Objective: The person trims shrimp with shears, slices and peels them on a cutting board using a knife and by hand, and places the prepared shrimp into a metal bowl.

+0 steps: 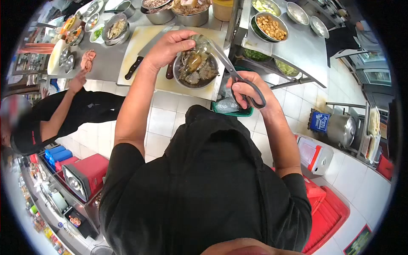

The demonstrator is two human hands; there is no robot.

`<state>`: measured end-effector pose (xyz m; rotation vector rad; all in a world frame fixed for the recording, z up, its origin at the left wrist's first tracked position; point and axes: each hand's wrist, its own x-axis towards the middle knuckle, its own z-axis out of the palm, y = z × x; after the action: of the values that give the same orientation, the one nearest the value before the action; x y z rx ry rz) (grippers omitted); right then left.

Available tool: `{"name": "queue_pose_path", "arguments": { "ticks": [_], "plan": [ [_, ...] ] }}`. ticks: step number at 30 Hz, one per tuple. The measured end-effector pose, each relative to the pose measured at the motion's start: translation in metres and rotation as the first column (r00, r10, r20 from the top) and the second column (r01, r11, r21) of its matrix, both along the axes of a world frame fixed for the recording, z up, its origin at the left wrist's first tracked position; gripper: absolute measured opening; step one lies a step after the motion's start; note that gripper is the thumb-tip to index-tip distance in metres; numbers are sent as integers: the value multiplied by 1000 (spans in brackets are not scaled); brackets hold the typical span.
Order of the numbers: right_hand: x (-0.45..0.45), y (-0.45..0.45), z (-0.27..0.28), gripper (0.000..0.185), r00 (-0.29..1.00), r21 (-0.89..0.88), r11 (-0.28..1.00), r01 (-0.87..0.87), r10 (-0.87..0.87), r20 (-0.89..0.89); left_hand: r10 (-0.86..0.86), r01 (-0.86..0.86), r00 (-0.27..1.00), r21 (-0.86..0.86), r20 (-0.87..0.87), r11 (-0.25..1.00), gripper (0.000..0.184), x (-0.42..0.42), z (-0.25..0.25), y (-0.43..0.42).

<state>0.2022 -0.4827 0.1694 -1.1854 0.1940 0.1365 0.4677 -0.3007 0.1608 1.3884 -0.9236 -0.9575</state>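
Over a metal bowl point(195, 78) of raw shrimp, my left hand point(170, 49) pinches a greyish shrimp point(199, 44) between thumb and fingers. My right hand point(250, 89) is closed round the black handles of a pair of scissors point(227, 63), whose blades reach up and left to the shrimp. The bowl stands on a pale cutting board point(170, 85). Left of it on the board lie a large knife with a black handle point(134, 68) and another knife's brown handle point(169, 71), partly hidden by my left wrist.
Metal bowls of food stand at the back. A right-hand table holds a bowl of brown pieces point(270, 27). Below the board's right corner is a green-rimmed bin point(231, 108). A co-worker in black point(55, 119) stands at the left, one hand near pink meat point(88, 60).
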Motion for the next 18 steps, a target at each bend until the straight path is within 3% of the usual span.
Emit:
{"name": "queue_pose_path", "arguments": {
  "ticks": [4, 12, 18],
  "plan": [
    [-8, -19, -5, 22, 998, -113, 992, -56, 55, -11, -18, 17, 1000, 29, 15, 999, 42, -12, 16, -8],
    [-24, -30, -44, 26, 999, -124, 991, -41, 41, -2, 65, -101, 949, -101, -309, 990, 30, -39, -32, -19],
    [-26, -39, -41, 27, 995, -152, 985, -87, 80, -53, 30, -41, 968, -40, -249, 998, 28, -28, -37, -22]
  ]
}}
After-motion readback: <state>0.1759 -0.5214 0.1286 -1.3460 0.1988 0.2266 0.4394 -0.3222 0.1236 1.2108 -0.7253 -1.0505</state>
